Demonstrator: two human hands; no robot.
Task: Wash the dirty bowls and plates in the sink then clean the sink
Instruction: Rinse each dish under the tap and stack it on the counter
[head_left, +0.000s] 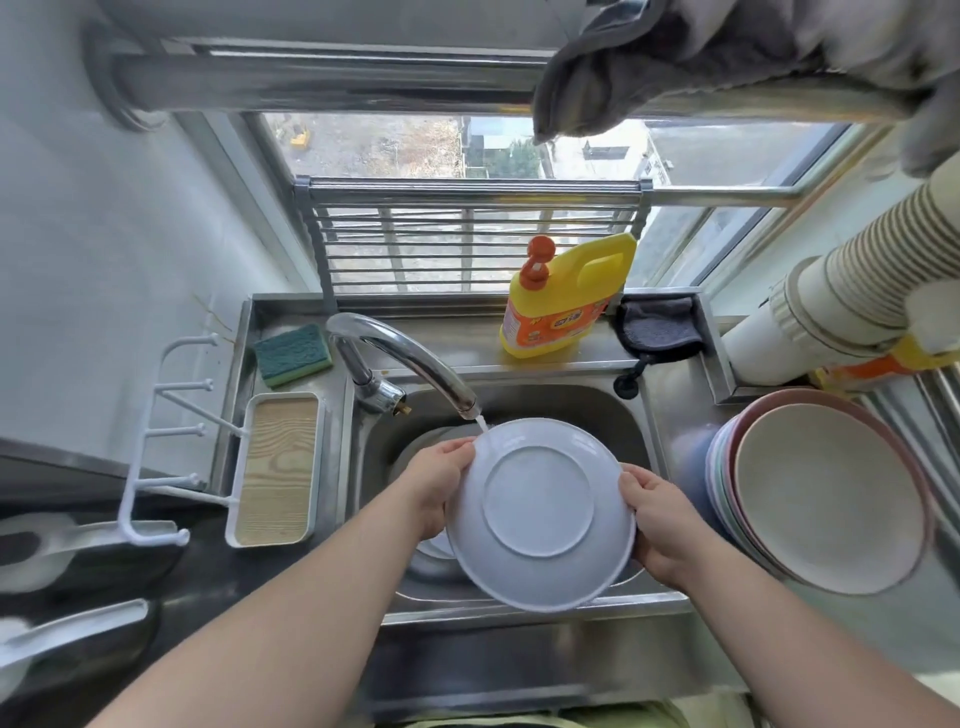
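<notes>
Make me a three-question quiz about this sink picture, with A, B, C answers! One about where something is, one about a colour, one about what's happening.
1. Where is the green sponge?
A. In the sink basin
B. On the ledge left of the tap
C. On the stack of bowls

2. What colour is the soap bottle?
A. Yellow with an orange pump
B. Blue
C. White

3. What is the tap doing?
A. Off
B. Running onto the plate
C. Covered by a cloth

Answers: 1 B, the sponge lies on the steel ledge beside the tap's base. 2 A, yellow body, orange top. 3 B, water falls onto the rim of the plate held by the left hand and right hand.
</notes>
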